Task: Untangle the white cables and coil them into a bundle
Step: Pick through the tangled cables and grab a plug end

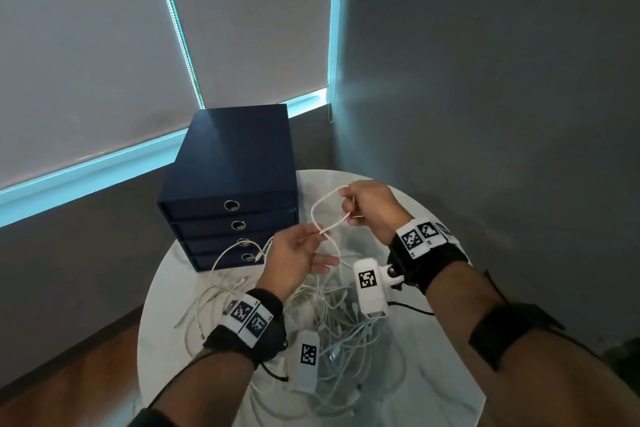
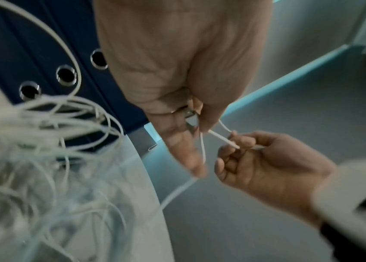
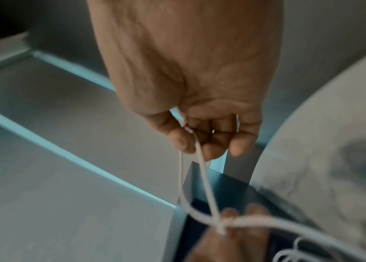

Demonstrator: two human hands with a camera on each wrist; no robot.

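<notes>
A tangle of white cables lies heaped on the round white table. One cable rises out of it in a loop held above the table. My left hand pinches this cable near its lower crossing, between thumb and forefinger, the other fingers loosely spread. My right hand grips the upper side of the loop with curled fingers. In the left wrist view my left hand pinches the cable, and my right hand holds its stiff end. In the right wrist view my right hand pinches two strands.
A dark blue box of several drawers stands at the table's back left, with a cable loop lying against its lower drawers. Grey walls and window blinds close the corner behind. Wooden floor shows at the lower left.
</notes>
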